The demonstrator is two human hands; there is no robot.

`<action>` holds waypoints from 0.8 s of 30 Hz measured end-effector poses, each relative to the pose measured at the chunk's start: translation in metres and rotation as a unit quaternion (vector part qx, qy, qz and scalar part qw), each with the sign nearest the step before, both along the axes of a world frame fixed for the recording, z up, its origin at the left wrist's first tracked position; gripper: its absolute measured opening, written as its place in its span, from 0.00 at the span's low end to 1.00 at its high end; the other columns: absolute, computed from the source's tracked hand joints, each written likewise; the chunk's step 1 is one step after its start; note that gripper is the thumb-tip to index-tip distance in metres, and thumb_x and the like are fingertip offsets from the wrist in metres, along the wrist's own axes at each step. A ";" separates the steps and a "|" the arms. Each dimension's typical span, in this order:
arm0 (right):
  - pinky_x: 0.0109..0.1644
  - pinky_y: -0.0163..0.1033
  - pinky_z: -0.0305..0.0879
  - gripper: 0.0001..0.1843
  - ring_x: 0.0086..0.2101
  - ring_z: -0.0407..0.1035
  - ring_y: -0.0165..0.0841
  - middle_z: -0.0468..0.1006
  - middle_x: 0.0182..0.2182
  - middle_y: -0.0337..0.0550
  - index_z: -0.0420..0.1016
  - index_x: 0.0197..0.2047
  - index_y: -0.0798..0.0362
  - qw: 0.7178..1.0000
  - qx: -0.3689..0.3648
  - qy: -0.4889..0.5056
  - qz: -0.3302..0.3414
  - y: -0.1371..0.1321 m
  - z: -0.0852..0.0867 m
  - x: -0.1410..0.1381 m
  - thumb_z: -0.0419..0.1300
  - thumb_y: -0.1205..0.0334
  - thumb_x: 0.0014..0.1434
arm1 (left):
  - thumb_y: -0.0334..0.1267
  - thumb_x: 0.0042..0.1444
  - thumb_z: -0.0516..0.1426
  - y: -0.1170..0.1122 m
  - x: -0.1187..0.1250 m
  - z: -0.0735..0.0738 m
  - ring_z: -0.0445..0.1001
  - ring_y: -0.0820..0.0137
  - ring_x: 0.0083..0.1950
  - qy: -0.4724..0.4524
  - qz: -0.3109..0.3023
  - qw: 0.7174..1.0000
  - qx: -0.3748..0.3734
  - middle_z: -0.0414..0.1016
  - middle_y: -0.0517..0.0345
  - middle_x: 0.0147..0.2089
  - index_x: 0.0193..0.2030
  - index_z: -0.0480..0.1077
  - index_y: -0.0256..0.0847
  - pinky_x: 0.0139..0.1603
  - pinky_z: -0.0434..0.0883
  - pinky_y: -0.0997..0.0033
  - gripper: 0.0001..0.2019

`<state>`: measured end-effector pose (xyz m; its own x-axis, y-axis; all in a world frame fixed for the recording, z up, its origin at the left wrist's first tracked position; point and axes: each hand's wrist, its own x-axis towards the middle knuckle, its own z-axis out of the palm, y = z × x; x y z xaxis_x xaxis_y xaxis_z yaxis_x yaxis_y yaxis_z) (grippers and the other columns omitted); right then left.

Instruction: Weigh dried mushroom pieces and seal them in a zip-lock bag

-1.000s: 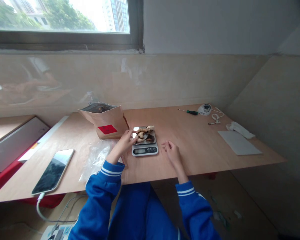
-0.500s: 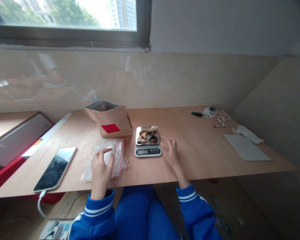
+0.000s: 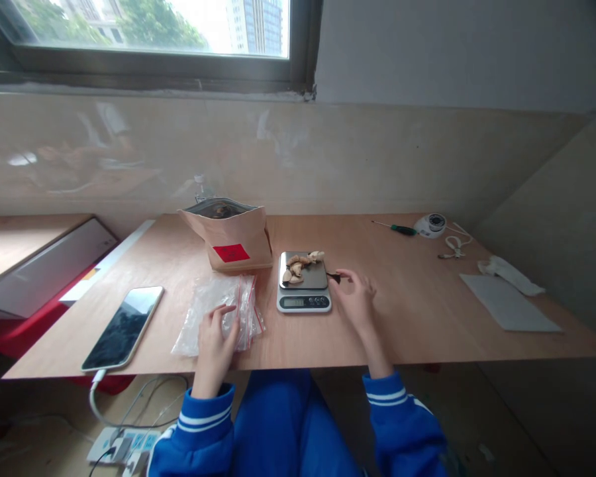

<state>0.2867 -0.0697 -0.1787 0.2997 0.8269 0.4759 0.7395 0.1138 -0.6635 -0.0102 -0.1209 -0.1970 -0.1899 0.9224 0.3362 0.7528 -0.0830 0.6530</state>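
Now the fingertips (image 3: 346, 274) of the right hand (image 3: 356, 299) pinch a small dark piece (image 3: 334, 276) just beside the scale (image 3: 304, 302), whose tray holds more pieces (image 3: 298, 265); the left hand (image 3: 216, 334) lies on the plastic bags (image 3: 206, 306), fingers loosely bent, clasping nothing; a paper bag (image 3: 231, 238) stands open behind; a phone (image 3: 124, 324) lies farther left.

No text can be read. A red label (image 3: 231, 252) is carried on the paper bag (image 3: 238, 238), and a display (image 3: 293, 303) on the scale (image 3: 303, 291), both too small to be made out.
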 end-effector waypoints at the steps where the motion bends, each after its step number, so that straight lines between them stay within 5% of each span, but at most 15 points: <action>1: 0.49 0.45 0.52 0.16 0.39 0.67 0.40 0.78 0.39 0.46 0.73 0.43 0.50 1.000 0.008 0.013 -0.014 -0.003 0.000 0.007 0.56 0.50 0.58 | 0.48 0.56 0.50 0.000 0.000 -0.001 0.67 0.55 0.54 0.000 0.001 1.000 -0.001 0.69 0.46 0.48 0.45 0.68 0.42 0.56 0.64 0.48 0.16; 12: 0.46 0.47 0.55 0.16 0.42 0.64 0.45 0.75 0.41 0.52 0.73 0.45 0.53 0.993 -0.016 -0.084 -0.082 -0.027 -0.036 0.041 0.51 0.54 0.59 | 0.48 0.55 0.51 0.000 0.003 -0.008 0.67 0.52 0.54 0.041 0.011 0.998 -0.037 0.67 0.43 0.51 0.47 0.69 0.40 0.52 0.66 0.48 0.18; 24: 0.48 0.49 0.56 0.15 0.44 0.63 0.44 0.73 0.43 0.52 0.70 0.46 0.53 0.993 0.015 -0.076 -0.091 -0.030 -0.037 0.039 0.48 0.58 0.61 | 0.46 0.55 0.49 0.003 0.001 -0.007 0.70 0.55 0.46 0.020 0.029 0.999 -0.011 0.70 0.45 0.42 0.46 0.69 0.38 0.48 0.68 0.52 0.18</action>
